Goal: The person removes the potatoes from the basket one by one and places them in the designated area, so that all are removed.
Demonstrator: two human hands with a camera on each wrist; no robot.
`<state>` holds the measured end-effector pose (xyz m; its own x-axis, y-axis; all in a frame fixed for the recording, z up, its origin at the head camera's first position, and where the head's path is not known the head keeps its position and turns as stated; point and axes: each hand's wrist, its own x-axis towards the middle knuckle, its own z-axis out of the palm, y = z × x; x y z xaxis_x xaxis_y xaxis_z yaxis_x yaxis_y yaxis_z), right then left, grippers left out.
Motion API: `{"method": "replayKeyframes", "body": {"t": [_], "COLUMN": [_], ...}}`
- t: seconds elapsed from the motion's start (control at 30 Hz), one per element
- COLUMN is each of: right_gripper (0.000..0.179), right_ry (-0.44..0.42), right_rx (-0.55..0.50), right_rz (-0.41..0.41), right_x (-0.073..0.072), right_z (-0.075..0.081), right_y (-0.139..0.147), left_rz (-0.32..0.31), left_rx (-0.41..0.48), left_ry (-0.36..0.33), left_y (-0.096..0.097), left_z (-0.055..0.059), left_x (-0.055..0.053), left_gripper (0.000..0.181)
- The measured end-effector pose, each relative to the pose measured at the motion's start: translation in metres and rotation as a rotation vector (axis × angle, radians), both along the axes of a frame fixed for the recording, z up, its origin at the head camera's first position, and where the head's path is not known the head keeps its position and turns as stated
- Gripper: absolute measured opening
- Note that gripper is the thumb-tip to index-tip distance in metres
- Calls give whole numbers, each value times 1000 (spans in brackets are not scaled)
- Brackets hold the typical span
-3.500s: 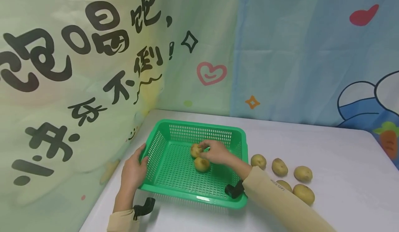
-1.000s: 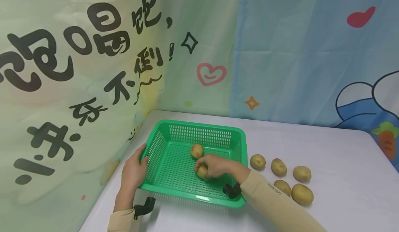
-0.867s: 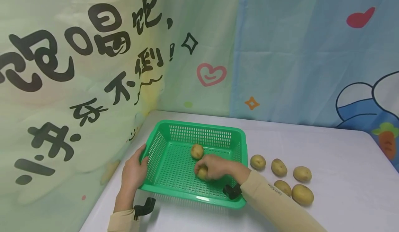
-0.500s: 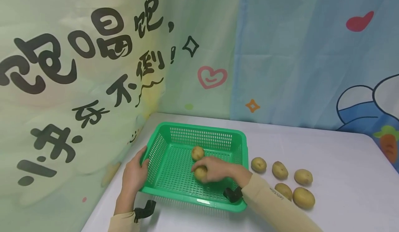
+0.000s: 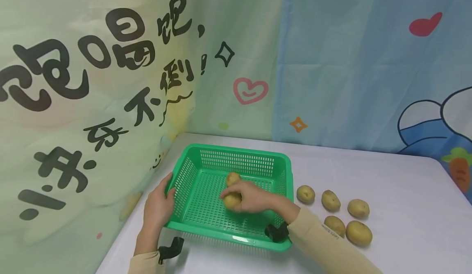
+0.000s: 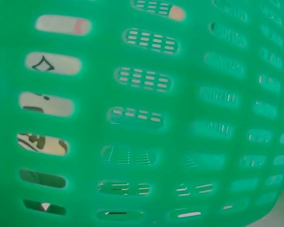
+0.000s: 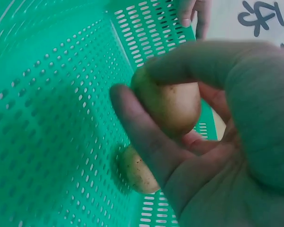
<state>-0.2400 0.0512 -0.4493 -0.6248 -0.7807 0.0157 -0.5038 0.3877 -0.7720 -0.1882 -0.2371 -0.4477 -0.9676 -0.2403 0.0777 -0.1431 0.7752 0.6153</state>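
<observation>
A green plastic basket [image 5: 236,238] with slotted walls stands on the table, and my left hand [image 5: 159,204] grips its left rim. Its perforated wall [image 6: 90,99] fills the left wrist view, hiding that hand there. Inside the basket, my right hand [image 5: 252,196] holds a potato [image 5: 231,202] between thumb and fingers. The right wrist view shows the fingers curled round this potato [image 7: 180,106], over the basket's floor. Just behind it lies a second potato [image 5: 232,178], partly covered by the right hand in the head view.
Several more potatoes [image 5: 359,233] lie on the white table [image 5: 405,208] to the right of the basket, beside the right forearm. A printed cloth backdrop [image 5: 324,61] hangs behind and along the left side. Black wrist cameras [image 5: 276,233] protrude near the basket's front.
My right hand has gone from the far potato to the nearer one, taken hold of it and moved it slightly left. The left hand stays on the rim.
</observation>
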Motion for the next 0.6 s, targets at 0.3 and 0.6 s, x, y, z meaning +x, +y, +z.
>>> {"method": "replayKeyframes", "body": {"t": [0.3,0.6], "right_gripper": [42,44], "right_ry": [42,30], "right_rx": [47,34], "right_rz": [19,0], "right_x": [10,18], "right_z": [15,23], "right_y": [2,9], "left_rz": [3,0], "left_rx": [-6,-10], "left_ry": [15,8], "left_y": [0,-1], "left_z": [0,-1], "left_x": [0,2], "left_gripper": [49,49]}}
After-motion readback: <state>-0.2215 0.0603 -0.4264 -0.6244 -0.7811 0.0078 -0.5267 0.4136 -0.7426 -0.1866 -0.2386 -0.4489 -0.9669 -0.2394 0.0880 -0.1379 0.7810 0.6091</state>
